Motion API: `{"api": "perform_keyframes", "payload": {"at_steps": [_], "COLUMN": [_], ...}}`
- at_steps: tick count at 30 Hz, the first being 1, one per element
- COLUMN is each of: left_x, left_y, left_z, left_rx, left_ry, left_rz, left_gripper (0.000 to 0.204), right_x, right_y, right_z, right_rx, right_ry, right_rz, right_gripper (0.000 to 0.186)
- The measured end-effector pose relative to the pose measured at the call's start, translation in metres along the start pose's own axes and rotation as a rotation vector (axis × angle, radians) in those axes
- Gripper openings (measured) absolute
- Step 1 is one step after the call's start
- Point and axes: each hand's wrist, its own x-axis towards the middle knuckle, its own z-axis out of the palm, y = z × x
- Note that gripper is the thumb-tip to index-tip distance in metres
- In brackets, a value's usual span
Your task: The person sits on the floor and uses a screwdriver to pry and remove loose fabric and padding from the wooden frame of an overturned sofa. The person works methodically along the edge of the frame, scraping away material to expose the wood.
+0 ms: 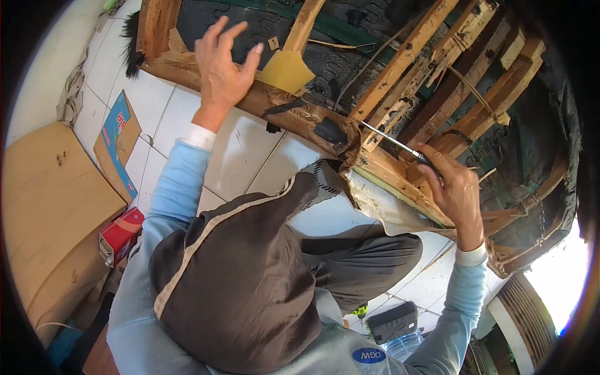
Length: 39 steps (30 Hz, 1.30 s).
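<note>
My right hand (453, 184) is closed around the handle of a screwdriver (390, 139). Its long metal shaft points left, with the tip at the wooden frame (406, 56) of an upturned sofa, beside torn brown upholstery (294, 115). My left hand (225, 65) is raised over the frame's brown-covered edge, fingers spread and holding nothing. Just right of it, a yellow piece of board or foam (286, 72) rests by a wooden strut. A pale fabric flap (381, 197) hangs from the near corner of the frame, below the screwdriver.
White floor tiles (237, 150) lie under the frame. To the left are a flattened blue cardboard piece (119, 140), a large brown board (56, 212) and a red tin (120, 236). A black case (392, 322) sits by my right leg. Wavy springs (269, 28) show inside the frame.
</note>
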Motion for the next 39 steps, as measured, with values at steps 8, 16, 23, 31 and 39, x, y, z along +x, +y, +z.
{"api": "perform_keyframes", "payload": {"at_steps": [8, 16, 23, 31, 39], "left_x": [-0.030, -0.032, -0.030, -0.032, -0.027], "left_y": [-0.085, -0.082, -0.080, -0.084, -0.080], "left_z": [0.011, 0.021, 0.022, 0.024, 0.024], "left_rx": [0.308, 0.119, 0.116, 0.078, 0.106], "left_ry": [0.042, 0.206, 0.234, 0.209, 0.181], "left_rz": [-0.746, -0.549, -0.502, -0.568, -0.611], "left_gripper": [0.100, 0.080, 0.070, 0.062, 0.063], "right_x": [0.036, 0.057, 0.040, 0.062, 0.050], "right_y": [0.016, 0.027, 0.040, 0.047, 0.042], "right_z": [-0.030, -0.031, -0.004, -0.018, -0.011], "right_rx": [-0.089, 0.005, -0.064, -0.055, 0.287], "right_ry": [-0.145, -0.332, -0.176, -0.323, -0.432], "right_rz": [-0.189, -0.184, -0.251, -0.178, 0.032], "right_gripper": [0.035, 0.039, 0.039, 0.044, 0.040]}}
